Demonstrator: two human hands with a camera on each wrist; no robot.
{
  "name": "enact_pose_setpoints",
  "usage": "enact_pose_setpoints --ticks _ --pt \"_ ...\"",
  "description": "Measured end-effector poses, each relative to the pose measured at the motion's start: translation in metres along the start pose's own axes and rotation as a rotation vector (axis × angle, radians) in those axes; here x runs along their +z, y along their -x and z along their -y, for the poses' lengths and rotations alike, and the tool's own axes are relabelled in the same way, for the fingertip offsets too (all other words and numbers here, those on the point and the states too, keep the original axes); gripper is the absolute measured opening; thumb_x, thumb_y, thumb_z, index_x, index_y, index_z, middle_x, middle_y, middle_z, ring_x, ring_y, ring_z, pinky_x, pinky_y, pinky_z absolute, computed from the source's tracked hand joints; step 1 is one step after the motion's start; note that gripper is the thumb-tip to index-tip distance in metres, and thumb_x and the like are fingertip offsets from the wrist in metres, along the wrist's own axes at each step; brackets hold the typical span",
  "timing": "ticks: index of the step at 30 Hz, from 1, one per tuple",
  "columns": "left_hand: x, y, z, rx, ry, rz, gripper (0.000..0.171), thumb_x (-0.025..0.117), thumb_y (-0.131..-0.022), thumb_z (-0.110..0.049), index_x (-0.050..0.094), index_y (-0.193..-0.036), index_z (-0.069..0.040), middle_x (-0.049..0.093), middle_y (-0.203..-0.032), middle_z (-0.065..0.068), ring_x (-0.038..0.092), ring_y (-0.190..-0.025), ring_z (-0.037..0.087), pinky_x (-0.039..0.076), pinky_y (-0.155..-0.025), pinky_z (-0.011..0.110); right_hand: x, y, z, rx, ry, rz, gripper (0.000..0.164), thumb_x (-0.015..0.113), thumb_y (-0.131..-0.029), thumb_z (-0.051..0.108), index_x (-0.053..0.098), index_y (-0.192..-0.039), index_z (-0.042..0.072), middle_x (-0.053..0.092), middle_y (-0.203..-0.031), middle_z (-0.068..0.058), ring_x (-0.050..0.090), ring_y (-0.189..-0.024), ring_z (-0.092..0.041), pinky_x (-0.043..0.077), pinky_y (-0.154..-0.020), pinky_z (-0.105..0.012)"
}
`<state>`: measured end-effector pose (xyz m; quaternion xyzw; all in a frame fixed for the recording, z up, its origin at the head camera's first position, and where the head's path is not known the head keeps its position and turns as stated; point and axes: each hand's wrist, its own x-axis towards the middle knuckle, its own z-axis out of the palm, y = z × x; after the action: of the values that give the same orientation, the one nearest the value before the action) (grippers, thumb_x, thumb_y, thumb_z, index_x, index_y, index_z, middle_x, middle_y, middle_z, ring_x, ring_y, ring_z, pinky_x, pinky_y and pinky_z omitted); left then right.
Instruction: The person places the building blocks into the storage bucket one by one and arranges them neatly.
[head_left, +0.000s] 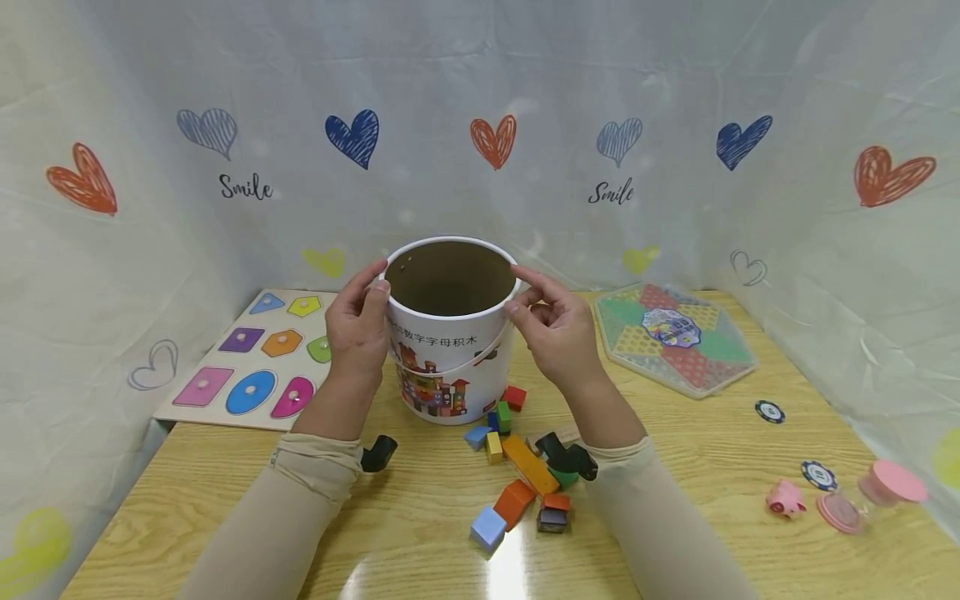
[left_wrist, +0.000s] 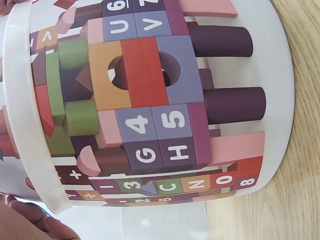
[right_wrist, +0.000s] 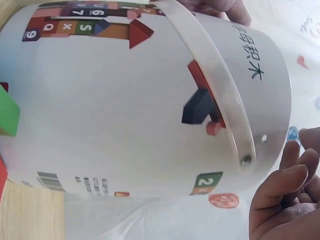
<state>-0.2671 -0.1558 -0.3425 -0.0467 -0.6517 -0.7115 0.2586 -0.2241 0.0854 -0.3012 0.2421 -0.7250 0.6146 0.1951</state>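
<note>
A tall white bucket (head_left: 480, 387) printed with coloured building blocks and dark lettering stands upright on the wooden table, its round mouth uncovered. No contents show in the visible part of its inside. My left hand (head_left: 356, 329) holds the left side of the rim, thumb at the front. At the right side of the rim, my right hand (head_left: 558, 333) pinches with thumb and index finger, the other fingers curled. The bucket's white carrying handle (right_wrist: 220, 75) hangs down across the front. Loose coloured blocks, among them a long orange block (head_left: 529, 465), lie before the bucket.
A shape-puzzle board (head_left: 240, 362) lies at the left back. To the right is a hexagonal star-patterned game board (head_left: 723, 358). Near the right edge are chips (head_left: 769, 412), a pink pig figure (head_left: 785, 500) and a pink sand timer (head_left: 892, 483). A heart-printed curtain (head_left: 435, 67) surrounds the table.
</note>
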Motion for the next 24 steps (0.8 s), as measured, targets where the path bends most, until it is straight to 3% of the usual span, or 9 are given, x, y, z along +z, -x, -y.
enact_pose_setpoints --ticks 4,11,14,19,24 --pt "0.001 0.001 -0.001 0.001 -0.006 0.008 0.032 0.055 -0.094 -0.032 0.063 -0.125 -0.026 0.058 -0.116 0.01 0.051 -0.106 0.017 0.042 -0.093 0.034 -0.012 0.003 -0.005 0.022 -0.017 -0.023 0.039 0.061 -0.089 0.002 0.056 -0.128 0.0 0.055 -0.083 -0.014 0.04 -0.05 -0.015 0.037 -0.043 -0.021" --pt "0.002 0.001 -0.001 -0.013 -0.032 -0.014 0.032 0.054 -0.094 -0.034 0.063 -0.124 -0.029 0.058 -0.117 0.009 0.051 -0.106 0.016 0.041 -0.093 0.035 -0.038 0.014 -0.048 0.149 0.04 0.035 0.03 0.063 -0.091 0.018 0.064 -0.12 0.011 0.055 -0.076 -0.01 0.037 -0.046 -0.017 0.035 -0.041 -0.027" --pt "0.001 0.001 -0.001 -0.022 -0.048 -0.02 0.032 0.055 -0.093 -0.035 0.063 -0.123 -0.03 0.059 -0.116 0.009 0.051 -0.105 0.016 0.041 -0.093 0.036 -0.051 0.022 -0.063 0.247 0.125 0.14 0.023 0.063 -0.091 0.024 0.069 -0.111 0.014 0.052 -0.068 -0.011 0.036 -0.046 -0.018 0.035 -0.041 -0.03" --pt "0.0 0.0 -0.002 -0.016 -0.058 -0.023 0.031 0.055 -0.093 -0.035 0.064 -0.123 -0.032 0.06 -0.112 0.009 0.051 -0.102 0.016 0.042 -0.091 0.035 -0.065 0.034 -0.09 0.422 0.253 0.447 0.024 0.067 -0.088 0.03 0.07 -0.106 0.015 0.047 -0.06 -0.006 0.034 -0.047 -0.016 0.034 -0.044 -0.029" --pt "0.0 0.0 0.0 0.002 -0.044 -0.021 0.031 0.055 -0.093 -0.033 0.064 -0.123 -0.03 0.06 -0.112 0.009 0.052 -0.102 0.016 0.042 -0.091 0.034 -0.065 0.041 -0.112 0.432 0.353 0.631 0.029 0.071 -0.084 0.024 0.069 -0.109 0.011 0.048 -0.06 -0.002 0.04 -0.052 -0.016 0.036 -0.049 -0.027"
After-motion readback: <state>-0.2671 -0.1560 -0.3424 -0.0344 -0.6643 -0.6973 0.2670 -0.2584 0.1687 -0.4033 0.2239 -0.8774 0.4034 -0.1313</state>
